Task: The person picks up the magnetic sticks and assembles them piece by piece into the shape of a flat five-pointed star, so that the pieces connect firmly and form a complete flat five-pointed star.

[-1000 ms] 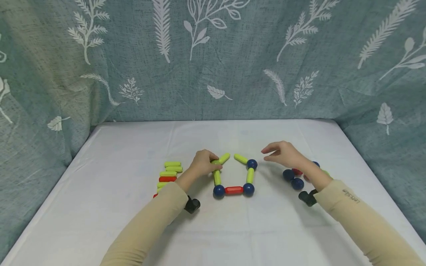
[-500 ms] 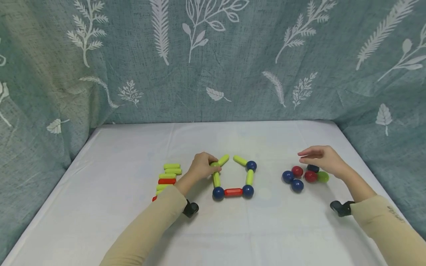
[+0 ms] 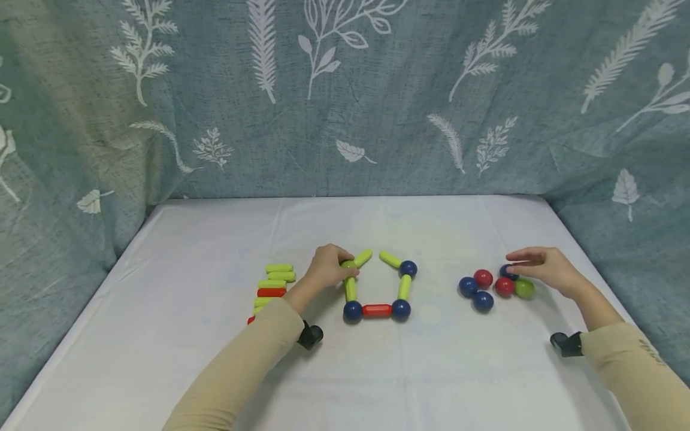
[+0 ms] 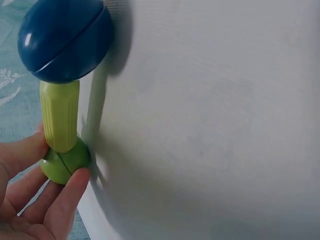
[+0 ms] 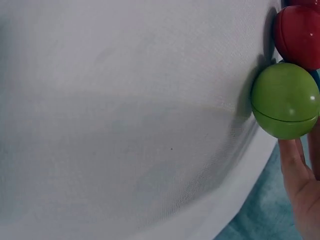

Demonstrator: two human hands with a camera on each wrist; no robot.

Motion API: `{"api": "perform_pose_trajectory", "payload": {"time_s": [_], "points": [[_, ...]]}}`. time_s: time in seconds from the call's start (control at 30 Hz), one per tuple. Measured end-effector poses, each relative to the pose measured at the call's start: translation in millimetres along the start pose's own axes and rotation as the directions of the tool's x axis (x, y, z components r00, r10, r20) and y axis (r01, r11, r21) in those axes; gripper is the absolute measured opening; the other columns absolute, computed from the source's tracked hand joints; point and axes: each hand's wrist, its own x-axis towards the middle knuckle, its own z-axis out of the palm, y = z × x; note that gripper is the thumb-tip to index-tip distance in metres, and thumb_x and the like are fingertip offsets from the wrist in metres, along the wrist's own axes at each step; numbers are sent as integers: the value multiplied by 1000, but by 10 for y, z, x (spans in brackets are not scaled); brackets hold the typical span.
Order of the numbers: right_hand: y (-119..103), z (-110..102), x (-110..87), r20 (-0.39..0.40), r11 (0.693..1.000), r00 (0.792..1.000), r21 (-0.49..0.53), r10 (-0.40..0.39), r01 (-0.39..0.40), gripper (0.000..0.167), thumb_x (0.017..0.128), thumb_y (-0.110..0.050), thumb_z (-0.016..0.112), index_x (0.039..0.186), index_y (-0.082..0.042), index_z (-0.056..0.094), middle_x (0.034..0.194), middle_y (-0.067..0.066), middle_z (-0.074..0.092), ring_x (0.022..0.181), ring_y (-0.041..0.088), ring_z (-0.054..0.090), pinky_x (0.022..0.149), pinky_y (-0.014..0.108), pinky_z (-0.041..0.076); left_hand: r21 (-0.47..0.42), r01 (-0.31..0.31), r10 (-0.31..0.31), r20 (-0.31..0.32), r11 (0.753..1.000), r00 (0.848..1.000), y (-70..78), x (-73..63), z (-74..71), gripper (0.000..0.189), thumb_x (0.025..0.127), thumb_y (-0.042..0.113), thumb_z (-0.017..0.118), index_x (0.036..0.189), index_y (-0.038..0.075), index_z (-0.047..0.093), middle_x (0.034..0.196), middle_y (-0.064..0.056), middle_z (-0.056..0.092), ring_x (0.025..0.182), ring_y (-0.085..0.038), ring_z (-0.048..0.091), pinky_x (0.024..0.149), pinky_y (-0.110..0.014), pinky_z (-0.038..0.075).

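With thumb and fingers my left hand (image 3: 327,265) pinches a green ball (image 4: 67,162) at the left corner of a magnetic rod-and-ball shape on the table. A yellow-green rod (image 3: 351,289) runs from it to a blue ball (image 3: 353,311); another yellow-green rod (image 3: 363,257) points away behind it. My right hand (image 3: 544,265) reaches over a ball cluster, its fairly straight fingers and thumb around a blue ball (image 3: 505,272) at the back. The thumb partly covers that ball. In the right wrist view, a green ball (image 5: 286,100) hides the fingertips.
A red rod (image 3: 377,310) joins the shape's front blue balls. At its right, a blue ball (image 3: 408,269) bears another yellow-green rod (image 3: 390,258). Red and blue balls sit beside the right hand. Loose rods (image 3: 272,293) lie left, partly behind the left sleeve.
My right hand has moved right from near the shape to the ball cluster, then down to the back blue ball. My left hand has stayed on the green ball.
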Motion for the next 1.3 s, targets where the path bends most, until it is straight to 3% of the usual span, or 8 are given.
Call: {"api": "perform_pose_trajectory", "payload": {"time_s": [0.13, 0.37, 0.6, 0.73, 0.93, 1.1, 1.3], "points": [[30, 12, 10, 21, 999, 999, -27, 29, -28, 54, 85, -28, 65, 122, 9, 50, 123, 31, 49, 113, 45, 46, 92, 58, 35, -15, -3, 3, -4, 1000, 1000, -6, 1, 15, 33, 79, 16, 72, 108, 0, 66, 103, -10, 66, 96, -20, 57, 82, -31, 47], [53, 20, 45, 50, 996, 996, -69, 67, -64, 55, 85, -31, 65, 122, 8, 51, 123, 32, 47, 113, 45, 43, 89, 58, 38, -22, 7, -7, -8, 1000, 1000, -11, -6, 29, 33, 80, 16, 71, 108, 1, 66, 104, -10, 65, 97, -21, 57, 83, -32, 47], [-61, -20, 141, 30, 992, 997, -101, 73, -69, 56, 84, -33, 64, 121, 7, 52, 121, 31, 49, 110, 44, 45, 88, 57, 39, -11, 14, -14, -9, 1000, 1000, -9, -14, 26, 32, 80, 17, 72, 108, 2, 67, 103, -9, 65, 96, -20, 57, 82, -32, 47], [-280, -33, 268, 20, 992, 999, -120, 50, -47, 51, 85, -30, 64, 119, 6, 54, 118, 29, 52, 107, 42, 48, 88, 56, 40, -8, 17, -17, -10, 1000, 1000, -19, -10, 31, 32, 79, 17, 72, 107, 2, 67, 102, -9, 65, 96, -20, 57, 83, -33, 47], [-842, 99, 551, 47, 987, 999, -160, -26, 34, 39, 84, -19, 65, 114, 5, 58, 111, 24, 59, 102, 37, 54, 87, 52, 42, -8, 21, -21, -8, 1000, 1000, -28, -25, 4, 32, 79, 17, 72, 107, 2, 67, 102, -9, 66, 96, -20, 57, 82, -32, 47], [-1207, 313, 795, 116, 984, 992, -162, -55, 74, 36, 85, -17, 64, 115, 3, 59, 110, 21, 61, 102, 34, 56, 87, 49, 44, -10, 15, -15, -14, 1000, 1000, -19, -30, 3, 32, 79, 17, 72, 107, 2, 67, 101, -9, 66, 94, -20, 57, 81, -32, 47], [-1419, 668, 997, 167, 994, 985, -97, -42, 59, 36, 87, -14, 62, 118, 3, 57, 113, 20, 59, 101, 31, 57, 86, 40, 47, -11, 8, -8, -18, 1000, 1000, -9, -24, 19, 32, 79, 16, 72, 107, 1, 67, 101, -9, 66, 95, -20, 58, 81, -32, 47]]}}
